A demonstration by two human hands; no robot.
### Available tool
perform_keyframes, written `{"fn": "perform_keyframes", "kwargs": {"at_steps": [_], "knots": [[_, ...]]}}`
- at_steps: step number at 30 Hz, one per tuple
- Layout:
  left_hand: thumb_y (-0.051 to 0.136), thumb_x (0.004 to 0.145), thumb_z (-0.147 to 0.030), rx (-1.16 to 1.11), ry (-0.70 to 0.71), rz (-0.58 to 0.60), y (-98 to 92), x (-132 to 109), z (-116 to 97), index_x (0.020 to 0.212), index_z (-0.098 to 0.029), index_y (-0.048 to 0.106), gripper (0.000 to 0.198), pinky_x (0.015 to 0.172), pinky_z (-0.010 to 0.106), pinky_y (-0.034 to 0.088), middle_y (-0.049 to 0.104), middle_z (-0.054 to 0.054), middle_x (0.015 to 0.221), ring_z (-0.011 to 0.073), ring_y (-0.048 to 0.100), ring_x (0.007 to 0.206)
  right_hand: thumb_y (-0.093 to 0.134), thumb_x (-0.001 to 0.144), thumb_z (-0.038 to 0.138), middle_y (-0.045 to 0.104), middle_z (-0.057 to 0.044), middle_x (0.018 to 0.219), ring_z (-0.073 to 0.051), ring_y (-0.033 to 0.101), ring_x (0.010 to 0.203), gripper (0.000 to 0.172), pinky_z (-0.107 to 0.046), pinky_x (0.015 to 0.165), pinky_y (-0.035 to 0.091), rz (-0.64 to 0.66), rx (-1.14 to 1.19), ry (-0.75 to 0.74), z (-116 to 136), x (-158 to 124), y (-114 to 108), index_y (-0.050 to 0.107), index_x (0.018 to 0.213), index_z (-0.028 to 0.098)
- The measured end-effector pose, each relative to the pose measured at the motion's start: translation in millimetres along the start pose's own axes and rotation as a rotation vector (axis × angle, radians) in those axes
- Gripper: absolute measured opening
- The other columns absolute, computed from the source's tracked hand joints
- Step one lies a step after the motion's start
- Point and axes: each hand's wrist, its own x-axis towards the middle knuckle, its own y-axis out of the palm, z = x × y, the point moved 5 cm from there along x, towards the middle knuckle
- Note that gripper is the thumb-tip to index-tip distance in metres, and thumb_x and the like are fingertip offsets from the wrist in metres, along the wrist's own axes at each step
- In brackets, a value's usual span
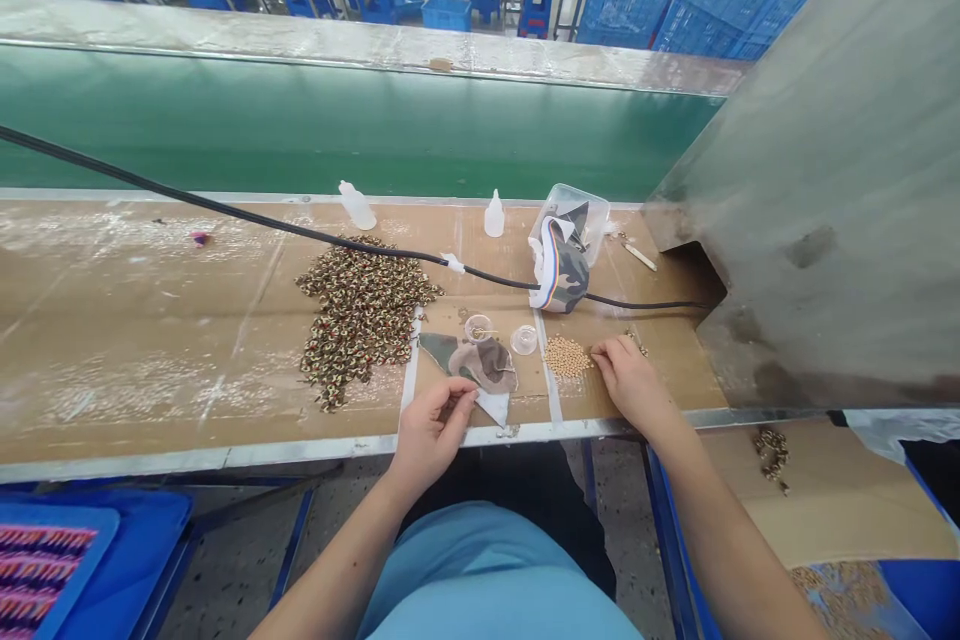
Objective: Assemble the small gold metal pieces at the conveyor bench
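- Pinching w/ thumb + forefinger, the left hand (433, 426) sits at the near table edge. Tips meet at the near-left edge of the camo fabric scrap (489, 366); whatever is between them is too small to tell.
- Right hand (631, 382) is palm down w/ fingers bent together, tips touching the right side of the bead pile (567, 357). Can't tell if it grips a bead.
- Bead pile lies just right of the scrap, btwn the two hands.
- Two small clear cups (523, 339) stand just beyond the scrap.
- Big heap of brown patterned pieces (361, 315) is left of the scrap.
- Black cable (225, 209) runs from far left across the table, past the heap's far side, to the right.
- Farther off: two squeeze bottles (493, 215) and a clear box (577, 212) w/ camo + striped fabric spilling out.
- Green conveyor belt (337, 135) runs behind the cardboard-covered table (112, 320).
- Grey metal housing (825, 170) is at right.
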Motion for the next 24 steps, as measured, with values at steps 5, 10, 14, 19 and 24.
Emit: {"fn": "perform_keyframes", "kwargs": {"at_steps": [5,10,14,19,24], "knots": [[0.062,0.077,-0.035,-0.234,-0.207,-0.023,1.0,0,1,0.083,-0.016,0.064,0.021,0.061,0.023,0.05,0.066,0.004,0.071,0.0126,0.061,0.063,0.04,0.092,0.033,0.057,-0.005,0.076,-0.017,0.056,0.071,0.023,-0.029,0.063,0.046,-0.145,0.14,0.007,20,-5,-14,0.054,0.079,0.021],[0.068,0.071,-0.042,-0.482,-0.464,0.146,20.7,-2,-12,0.084,-0.013,0.066,0.032,0.057,0.022,0.047,0.063,0.002,0.064,0.0093,0.055,0.055,0.045,0.092,0.027,0.058,-0.002,0.078,-0.014,0.055,0.069,0.014,-0.026,0.061,0.045,-0.127,0.419,-0.113,79,-12,-3,0.054,0.084,0.021],[0.071,0.067,-0.044,-0.548,-0.535,0.258,30.7,0,-16,0.085,-0.011,0.068,0.038,0.053,0.019,0.04,0.059,0.0,0.058,0.0057,0.048,0.05,0.047,0.091,0.022,0.057,-0.001,0.078,-0.013,0.055,0.071,0.01,-0.025,0.063,0.045,-0.09,0.536,-0.218,111,-10,16,0.053,0.084,0.021],[0.074,0.063,-0.045,-0.579,-0.575,0.245,26.7,3,-7,0.08,-0.011,0.066,0.038,0.05,0.018,0.035,0.058,-0.001,0.055,0.0053,0.047,0.049,0.049,0.09,0.02,0.057,-0.001,0.078,-0.013,0.056,0.072,0.009,-0.025,0.063,0.046,-0.052,0.572,-0.26,118,-4,26,0.055,0.084,0.022],[0.075,0.061,-0.044,-0.544,-0.546,0.209,22.1,7,-4,0.076,-0.012,0.064,0.037,0.047,0.018,0.036,0.06,0.0,0.055,0.0055,0.048,0.047,0.049,0.09,0.02,0.059,-0.003,0.083,-0.014,0.059,0.076,0.009,-0.025,0.065,0.048,-0.056,0.565,-0.265,120,-5,28,0.057,0.088,0.022]]}}
